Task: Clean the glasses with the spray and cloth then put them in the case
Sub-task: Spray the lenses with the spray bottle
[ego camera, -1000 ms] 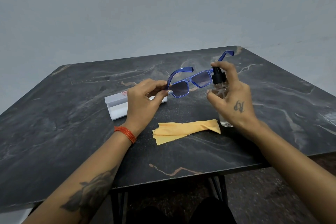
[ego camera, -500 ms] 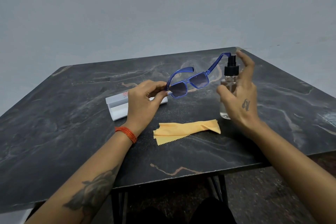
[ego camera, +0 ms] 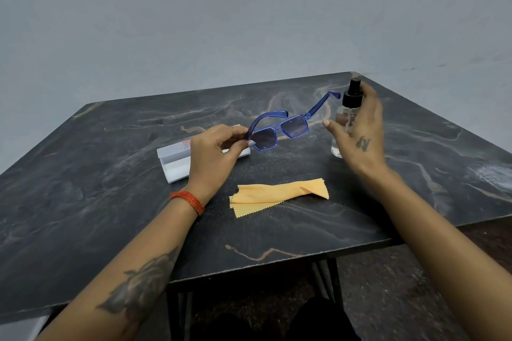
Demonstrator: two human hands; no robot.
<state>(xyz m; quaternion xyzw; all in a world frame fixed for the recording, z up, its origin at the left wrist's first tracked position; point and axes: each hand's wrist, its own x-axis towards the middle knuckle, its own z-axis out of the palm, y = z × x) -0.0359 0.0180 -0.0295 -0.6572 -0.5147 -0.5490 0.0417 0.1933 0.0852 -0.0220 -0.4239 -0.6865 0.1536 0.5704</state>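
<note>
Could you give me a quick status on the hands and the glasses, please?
Left hand pinches the blue glasses aloft. Right hand at spray bottle, grip unclear. Cloth untouched.
</note>
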